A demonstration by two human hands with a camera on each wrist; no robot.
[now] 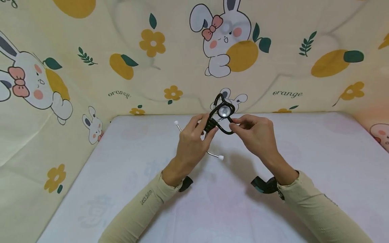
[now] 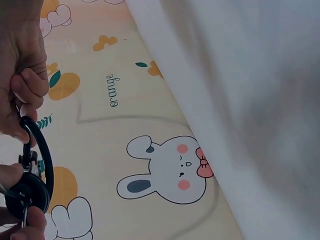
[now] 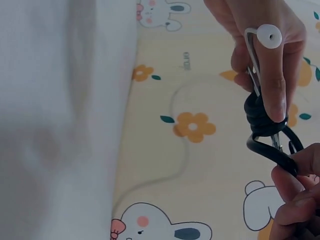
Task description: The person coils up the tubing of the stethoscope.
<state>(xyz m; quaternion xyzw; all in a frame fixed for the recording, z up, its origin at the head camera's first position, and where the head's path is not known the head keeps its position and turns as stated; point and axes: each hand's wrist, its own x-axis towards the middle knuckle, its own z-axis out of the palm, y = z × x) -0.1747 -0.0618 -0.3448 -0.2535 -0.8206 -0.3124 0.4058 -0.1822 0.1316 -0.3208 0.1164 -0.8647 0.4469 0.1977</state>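
Observation:
A black stethoscope [image 1: 227,129] is held up above the table between both hands, its tubing wound into a tight coil [image 3: 262,117]. My left hand [image 1: 191,140] grips the coil between thumb and fingers. Thumb and fingers of my right hand [image 1: 256,135] pinch a loop of the tubing on the other side. The round silver chest piece [image 1: 224,111] faces the head camera above the hands. Metal ear tubes with white tips stick out past my left hand; one ear tip [image 3: 270,36] shows clearly in the right wrist view.
The table [image 1: 136,189] has a white cover and ends at a cream backdrop [image 1: 179,71] printed with rabbits and oranges. Dark straps [image 1: 264,185] sit at the wrists.

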